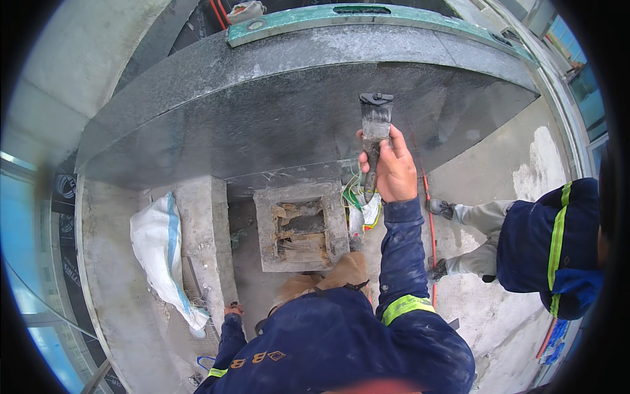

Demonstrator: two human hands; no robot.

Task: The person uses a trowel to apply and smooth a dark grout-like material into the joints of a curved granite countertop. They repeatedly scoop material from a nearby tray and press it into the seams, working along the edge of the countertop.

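Note:
My right hand (394, 169) is raised in front of the dark stone slab (275, 121), its fingers closed round the handle of a flat paintbrush (375, 127). The brush points away from me, bristles at the far end. Something black and glossy shows at the bristle tips; whether they touch the slab I cannot tell. Low on the left, my left hand (233, 308) is close to the edge of a concrete ledge (213, 243). It is small in view, and its finger pose is unclear.
A long green spirit level (302, 21) lies along the slab's top. A white woven sack (157, 243) rests on the left ledge. Before me stands a hollow concrete block (264, 258). A co-worker (531, 243) stands at right, beyond an orange hose (431, 223).

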